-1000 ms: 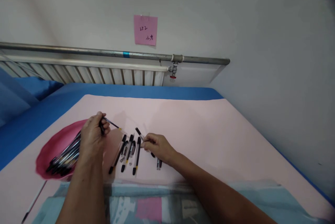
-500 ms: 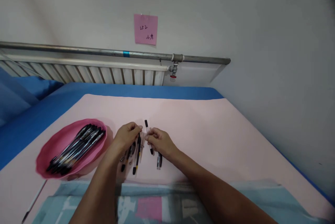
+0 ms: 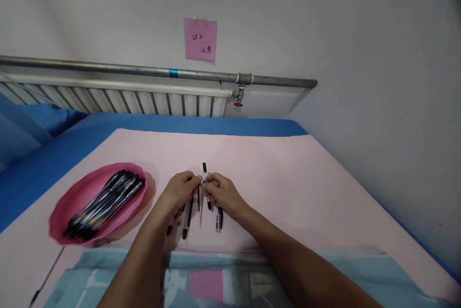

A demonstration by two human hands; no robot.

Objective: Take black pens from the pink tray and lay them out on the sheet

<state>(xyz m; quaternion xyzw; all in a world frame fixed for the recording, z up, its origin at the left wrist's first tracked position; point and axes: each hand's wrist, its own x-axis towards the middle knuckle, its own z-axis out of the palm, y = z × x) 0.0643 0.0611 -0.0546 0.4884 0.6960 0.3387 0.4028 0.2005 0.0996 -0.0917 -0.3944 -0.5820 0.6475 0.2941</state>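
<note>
Many black-and-clear pens (image 3: 104,201) lay heaped in the pink bowl (image 3: 77,188) at the left of the pink table cover (image 3: 288,178). They lay side by side, slanting from the near-left rim up to the far-right rim. A thin pale stick (image 3: 45,277) lay on the cover just outside the bowl's near-left edge.

Your left forearm came up from the bottom edge, angled to the right, with the wrist low over the cover. Your left hand (image 3: 182,189) was closed in a pinch, thumb and forefinger gripping the top of a thin dark refill (image 3: 198,202). The refill hung nearly straight toward you with its yellowish tip lowest. Under that hand a few loose pens (image 3: 187,224) lay on the cover, partly hidden by your wrist.

Your right forearm came in from the lower right, and the two hands met fingertip to fingertip in the middle of the cover. Your right hand (image 3: 221,194) was also closed in a pinch, holding a clear barrel (image 3: 205,173) near its middle. The barrel's black end pointed away from you, and it stood just beside the refill. I could not tell whether the two touched. A short dark pen part (image 3: 219,219) lay on the cover below your right hand.

On the wall beyond, a pink sticky note (image 3: 200,39) hung above a grey pipe (image 3: 108,69).
</note>
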